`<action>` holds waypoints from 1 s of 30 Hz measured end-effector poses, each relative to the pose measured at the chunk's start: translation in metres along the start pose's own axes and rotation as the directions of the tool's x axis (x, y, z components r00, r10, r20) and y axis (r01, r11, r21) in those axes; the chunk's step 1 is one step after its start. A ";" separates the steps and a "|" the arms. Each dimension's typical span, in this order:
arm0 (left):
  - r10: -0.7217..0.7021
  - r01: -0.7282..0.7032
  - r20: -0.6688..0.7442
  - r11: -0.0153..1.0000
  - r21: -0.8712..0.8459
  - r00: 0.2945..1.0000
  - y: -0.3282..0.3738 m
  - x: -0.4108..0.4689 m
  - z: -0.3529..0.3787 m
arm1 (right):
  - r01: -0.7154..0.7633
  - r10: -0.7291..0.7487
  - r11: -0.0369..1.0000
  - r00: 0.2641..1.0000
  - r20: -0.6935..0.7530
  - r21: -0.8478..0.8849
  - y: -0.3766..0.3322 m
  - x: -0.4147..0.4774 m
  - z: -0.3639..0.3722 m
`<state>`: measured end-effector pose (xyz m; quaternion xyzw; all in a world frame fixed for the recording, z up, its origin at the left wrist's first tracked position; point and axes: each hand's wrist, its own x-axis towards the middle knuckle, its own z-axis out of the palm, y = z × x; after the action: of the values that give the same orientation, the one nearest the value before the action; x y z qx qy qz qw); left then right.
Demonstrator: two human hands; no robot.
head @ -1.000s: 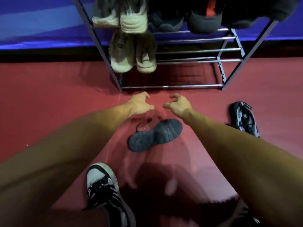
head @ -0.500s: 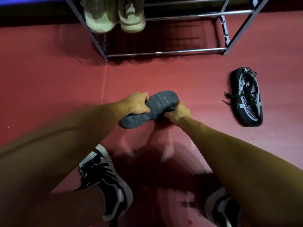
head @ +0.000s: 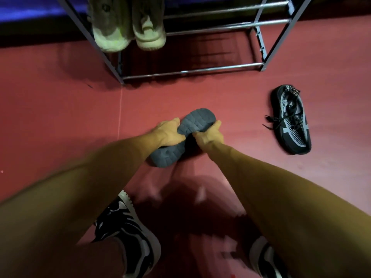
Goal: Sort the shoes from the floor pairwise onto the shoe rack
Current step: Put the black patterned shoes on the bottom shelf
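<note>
A dark grey shoe lies upside down on the red floor, its ridged sole facing up. My left hand grips its left edge near the middle. My right hand grips its right edge, thumb on the sole. A black and grey laced shoe lies on the floor to the right, upper side up. The metal shoe rack stands at the top, with a pale green pair of shoes on its left side.
My own feet in black and white sneakers stand at the bottom, one on the left and one at the lower right. The rack's lower bars to the right of the green pair hold nothing. Red floor stretches on both sides.
Both hands came down from in front of the rack onto the overturned grey shoe and took hold of its edges. The view tilted downward.
</note>
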<state>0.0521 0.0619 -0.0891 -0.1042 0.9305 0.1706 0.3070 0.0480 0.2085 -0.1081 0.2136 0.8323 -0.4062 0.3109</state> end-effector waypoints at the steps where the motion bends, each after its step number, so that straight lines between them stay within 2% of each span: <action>1: 0.012 -0.012 -0.002 0.999 -0.046 1.000 0.006 -0.002 -0.008 | 0.028 -0.028 1.000 0.999 -0.034 0.005 -0.004 -0.001 -0.010; 5: 0.022 -0.027 -0.027 0.979 -0.204 0.999 0.036 -0.015 -0.051 | 0.164 -0.150 0.983 0.976 -0.159 0.080 -0.035 -0.009 -0.059; 8: 0.106 -0.085 0.037 0.929 -0.360 0.994 0.057 -0.026 -0.085 | 0.228 -0.216 0.973 0.957 -0.195 0.044 -0.068 -0.024 -0.095; 10: 0.139 -0.091 0.080 0.897 -0.432 0.987 0.068 -0.035 -0.104 | 0.292 -0.280 0.956 0.939 -0.202 0.033 -0.089 -0.036 -0.115; 13: 0.153 -0.103 0.084 0.898 -0.428 0.985 0.084 -0.046 -0.130 | 0.353 -0.354 0.935 0.915 -0.194 -0.042 -0.121 -0.051 -0.142; 16: 0.126 -0.107 0.010 0.878 -0.467 0.992 0.098 -0.060 -0.154 | 0.406 -0.409 0.912 0.899 -0.155 -0.052 -0.154 -0.067 -0.165; 19: 0.102 -0.093 -0.020 0.792 -0.603 0.995 0.098 -0.068 -0.170 | 0.473 -0.476 0.880 0.872 -0.118 -0.049 -0.175 -0.092 -0.184; 20: 0.097 -0.087 -0.021 0.753 -0.652 0.995 0.096 -0.070 -0.172 | 0.496 -0.492 0.868 0.864 -0.108 0.009 -0.177 -0.097 -0.187; 23: 0.070 -0.049 -0.007 0.625 -0.779 0.998 0.089 -0.070 -0.169 | 0.452 -0.456 0.847 0.888 -0.054 0.279 -0.166 -0.102 -0.178; 25: 0.076 -0.037 0.004 0.537 -0.843 0.997 0.085 -0.069 -0.162 | 0.390 -0.404 0.875 0.915 -0.009 0.286 -0.148 -0.089 -0.160; 27: 0.080 -0.016 0.022 0.442 -0.897 0.997 0.081 -0.067 -0.154 | 0.305 -0.349 0.904 0.932 0.101 0.300 -0.123 -0.075 -0.143; 30: 0.083 0.007 0.038 0.349 -0.937 0.996 0.074 -0.065 -0.142 | 0.226 -0.340 0.900 0.899 0.277 0.372 -0.103 -0.064 -0.133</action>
<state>0.0054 0.0816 0.0766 -0.2323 0.6562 0.6817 0.2251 -0.0143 0.2501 0.0558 0.0656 0.7093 -0.6117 0.3442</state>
